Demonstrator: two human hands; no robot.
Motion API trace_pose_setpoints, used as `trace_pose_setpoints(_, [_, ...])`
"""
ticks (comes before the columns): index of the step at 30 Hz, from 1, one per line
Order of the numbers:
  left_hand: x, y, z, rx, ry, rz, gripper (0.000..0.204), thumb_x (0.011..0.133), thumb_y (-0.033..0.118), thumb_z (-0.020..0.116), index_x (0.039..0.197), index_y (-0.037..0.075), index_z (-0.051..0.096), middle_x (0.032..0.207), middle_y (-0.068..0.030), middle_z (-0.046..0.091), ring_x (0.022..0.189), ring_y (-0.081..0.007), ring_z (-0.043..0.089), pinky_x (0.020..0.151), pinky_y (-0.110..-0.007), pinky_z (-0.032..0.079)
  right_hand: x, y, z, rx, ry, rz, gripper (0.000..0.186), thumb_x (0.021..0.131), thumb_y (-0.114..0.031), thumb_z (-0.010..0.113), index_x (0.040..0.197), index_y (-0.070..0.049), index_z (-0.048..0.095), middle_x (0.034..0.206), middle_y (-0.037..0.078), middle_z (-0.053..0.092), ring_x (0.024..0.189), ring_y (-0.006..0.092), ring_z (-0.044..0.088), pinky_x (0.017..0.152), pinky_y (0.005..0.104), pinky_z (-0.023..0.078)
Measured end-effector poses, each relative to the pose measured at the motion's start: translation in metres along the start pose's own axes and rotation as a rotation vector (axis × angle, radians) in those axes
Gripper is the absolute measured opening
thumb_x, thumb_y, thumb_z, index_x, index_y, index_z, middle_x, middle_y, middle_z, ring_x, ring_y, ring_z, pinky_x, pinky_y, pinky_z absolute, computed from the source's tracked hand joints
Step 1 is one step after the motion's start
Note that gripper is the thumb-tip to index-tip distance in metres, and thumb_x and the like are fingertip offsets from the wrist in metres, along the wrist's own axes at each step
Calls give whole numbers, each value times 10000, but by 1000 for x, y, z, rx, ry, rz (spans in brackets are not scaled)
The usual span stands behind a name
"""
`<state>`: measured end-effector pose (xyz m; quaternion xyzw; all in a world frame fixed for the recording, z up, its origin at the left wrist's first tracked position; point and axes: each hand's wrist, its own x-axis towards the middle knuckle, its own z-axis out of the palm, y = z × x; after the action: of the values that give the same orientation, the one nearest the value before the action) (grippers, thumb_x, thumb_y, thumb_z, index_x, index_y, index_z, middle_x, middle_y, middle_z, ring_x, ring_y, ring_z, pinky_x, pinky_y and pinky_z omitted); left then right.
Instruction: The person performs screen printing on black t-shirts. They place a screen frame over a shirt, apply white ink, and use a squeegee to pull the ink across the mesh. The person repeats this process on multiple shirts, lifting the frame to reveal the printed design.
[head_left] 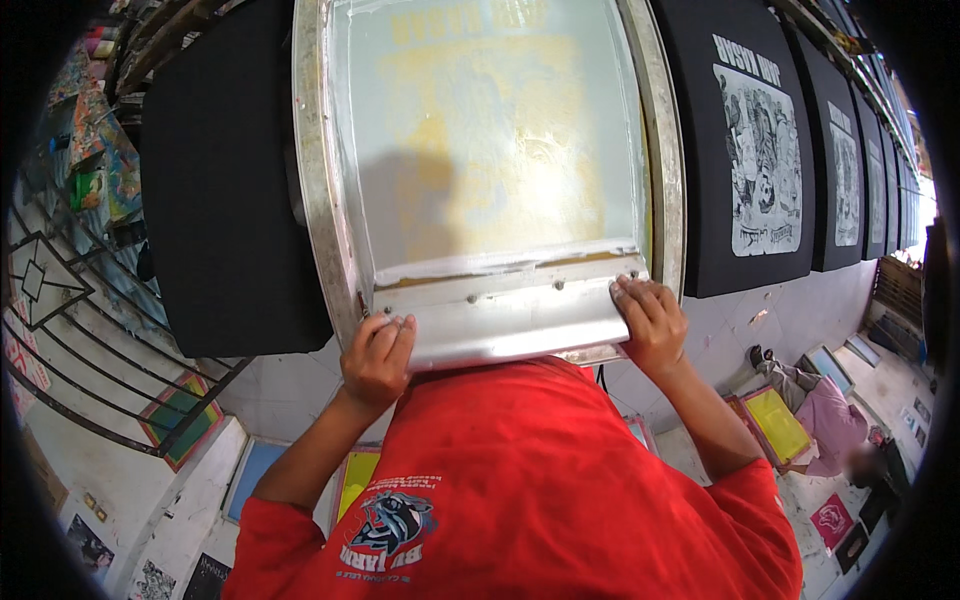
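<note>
A metal-framed printing screen (665, 140) with pale mesh and a faint yellowish stencil fills the upper middle. A wide silver squeegee (515, 315) with several bolts lies across its near end, against white ink along the mesh's lower edge. My left hand (380, 355) is closed on the squeegee's left end, and my right hand (650, 322) is closed on its right end. My red shirt is just below the screen.
Dark garment boards (220, 180) flank the screen; those at right (730, 270) bear white prints. A black railing (120, 380) curves along the left. At lower right, a person (830, 430) in pink is down near the floor beside colored screens (775, 425).
</note>
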<state>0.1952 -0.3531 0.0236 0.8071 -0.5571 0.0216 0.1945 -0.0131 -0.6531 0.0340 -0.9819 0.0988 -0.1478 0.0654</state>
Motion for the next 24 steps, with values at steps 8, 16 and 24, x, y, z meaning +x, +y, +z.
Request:
trace_pose_setpoints(8, [127,-66,-24,-73,-92,-156,225,671,82,724,891,51,695,857,-120,646,874,-331,635,751,-414,519,136,66,-18,64,-351,93,296,638,-200,786,910,-112,708,895,91,694,844,292,660,734,407,525])
trace_pose_setpoints(16, [36,-6,-61,-150,-43,-94,305,632,94,769,922,51,684,876,-134,659,881,-343,632,783,-430,513,41,8,-68,63,-248,111,351,592,-17,725,927,-122,705,867,80,688,821,283,652,704,401,535])
trace_pose_setpoints(24, [-24,27,-22,-188,-53,-140,302,671,63,696,968,16,685,931,-139,672,917,-323,652,813,-396,543,-31,-27,-34,99,-98,137,334,600,-34,703,928,-96,690,951,28,697,848,227,653,693,338,544])
